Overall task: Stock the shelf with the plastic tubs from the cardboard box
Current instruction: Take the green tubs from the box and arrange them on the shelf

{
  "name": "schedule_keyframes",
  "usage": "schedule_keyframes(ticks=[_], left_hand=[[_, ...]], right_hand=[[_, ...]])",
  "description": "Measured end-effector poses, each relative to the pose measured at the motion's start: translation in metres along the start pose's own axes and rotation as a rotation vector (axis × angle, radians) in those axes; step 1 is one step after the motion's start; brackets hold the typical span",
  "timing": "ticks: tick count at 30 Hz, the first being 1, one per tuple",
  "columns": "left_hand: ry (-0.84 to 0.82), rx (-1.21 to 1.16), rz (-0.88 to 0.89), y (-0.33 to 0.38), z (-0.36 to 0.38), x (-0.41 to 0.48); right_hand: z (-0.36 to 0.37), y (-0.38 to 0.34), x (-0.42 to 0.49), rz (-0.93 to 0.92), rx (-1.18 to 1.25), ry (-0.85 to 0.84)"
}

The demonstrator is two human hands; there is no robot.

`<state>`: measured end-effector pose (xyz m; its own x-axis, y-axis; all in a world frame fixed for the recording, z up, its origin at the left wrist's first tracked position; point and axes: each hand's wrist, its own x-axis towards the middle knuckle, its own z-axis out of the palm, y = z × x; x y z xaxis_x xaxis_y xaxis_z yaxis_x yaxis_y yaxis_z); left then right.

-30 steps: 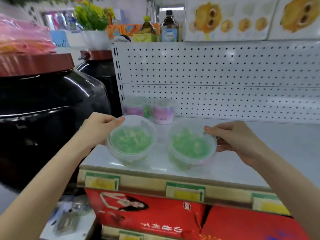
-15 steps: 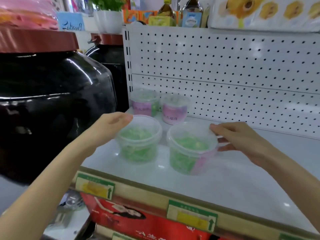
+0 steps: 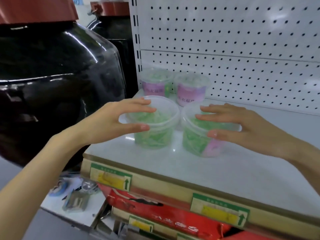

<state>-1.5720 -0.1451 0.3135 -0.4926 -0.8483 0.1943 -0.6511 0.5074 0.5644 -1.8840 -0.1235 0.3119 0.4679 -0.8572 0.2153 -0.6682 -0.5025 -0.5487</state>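
Observation:
Two clear plastic tubs of green pieces stand side by side on the white shelf [image 3: 225, 170]. The left tub [image 3: 154, 135] sits under my left hand [image 3: 107, 123], whose fingers are spread over the lid with the thumb at the front rim. The right tub [image 3: 195, 141], which has a pink label, sits under my right hand [image 3: 242, 125], held the same way with straight fingers. Both hands look loose rather than clamped. Behind them two more tubs with pink labels [image 3: 154, 84] [image 3: 192, 89] stand against the back panel. The cardboard box is out of view.
A large black glossy jar [image 3: 52, 75] with a red cover stands close to the shelf's left end. A white pegboard [image 3: 225, 40] forms the back wall. Price tags [image 3: 110, 177] line the shelf's front edge, with red boxes [image 3: 173, 217] below. The shelf continues bare to the right.
Both tubs have come down and further back onto the shelf, nearer the rear pair. My fingers have straightened and spread from gripping the rims.

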Motion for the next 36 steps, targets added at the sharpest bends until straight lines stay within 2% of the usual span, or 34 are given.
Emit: schedule_keyframes(ticks=[4, 9, 12, 18, 21, 23, 27, 31, 36], left_hand=[[0.041, 0.011, -0.027, -0.011, -0.006, 0.009], [0.057, 0.043, -0.043, -0.019, -0.009, 0.014], [0.096, 0.049, -0.034, -0.021, -0.006, 0.011], [0.160, 0.116, -0.006, -0.026, -0.002, 0.007], [0.185, 0.122, -0.021, -0.029, 0.003, 0.007], [0.201, 0.142, -0.015, -0.029, 0.005, 0.008], [0.188, 0.180, 0.033, -0.033, 0.002, 0.007], [0.181, 0.179, 0.092, -0.040, 0.003, 0.004], [0.298, 0.131, 0.150, -0.045, 0.005, 0.002]], right_hand=[[0.025, -0.012, 0.017, 0.005, -0.089, 0.124], [-0.007, -0.014, 0.022, 0.129, 0.027, -0.142], [-0.015, -0.010, 0.020, 0.136, 0.013, -0.209], [0.003, -0.017, 0.024, 0.145, -0.031, -0.048], [0.017, -0.023, 0.028, 0.168, -0.249, 0.076], [0.019, -0.025, 0.028, 0.158, -0.380, 0.045], [-0.008, -0.023, 0.024, 0.197, -0.198, -0.102], [0.002, -0.013, 0.031, 0.202, -0.175, -0.020], [0.017, -0.009, 0.036, 0.208, -0.133, 0.095]])
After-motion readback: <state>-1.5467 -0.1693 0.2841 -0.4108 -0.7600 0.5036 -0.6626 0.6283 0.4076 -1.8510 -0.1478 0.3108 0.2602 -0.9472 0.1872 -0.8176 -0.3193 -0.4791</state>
